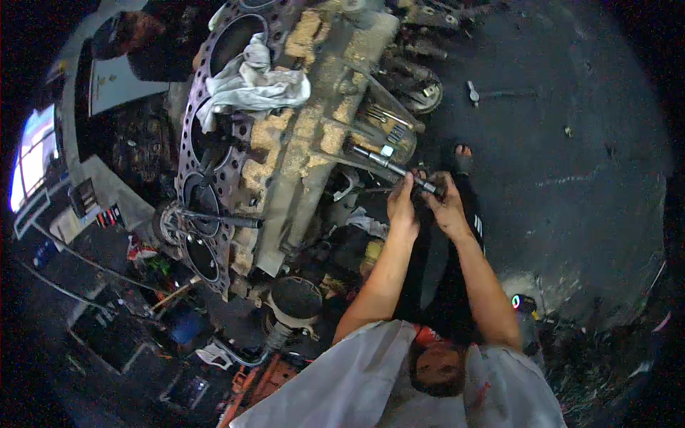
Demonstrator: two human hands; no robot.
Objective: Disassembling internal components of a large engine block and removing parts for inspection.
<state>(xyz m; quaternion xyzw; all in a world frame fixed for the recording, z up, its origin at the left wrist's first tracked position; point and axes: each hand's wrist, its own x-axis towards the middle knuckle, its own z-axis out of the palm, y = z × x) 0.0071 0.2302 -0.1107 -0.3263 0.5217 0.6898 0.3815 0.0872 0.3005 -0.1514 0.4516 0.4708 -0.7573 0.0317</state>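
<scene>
A long, shiny metal rod (382, 162) with stepped thicker sections, like a socket extension, slants across a side recess of the engine block (285, 153). Its dark far end lies over the recess. My left hand (402, 210) pinches the rod near its lower right end. Just beyond, my right hand (447, 208) has its fingers closed around the end piece. The finger pads are partly hidden. Several slim metal pieces (385, 114) and a small white-topped item (387, 150) rest in the recess beside the rod.
A white rag (257, 82) drapes over the block's bored top face. A black-handled tool (225, 220) lies across a lower bore. A hammer (473, 94) is on the dark floor to the right. Another person (139, 36) is at upper left. A round metal housing (296, 299) stands near my left arm.
</scene>
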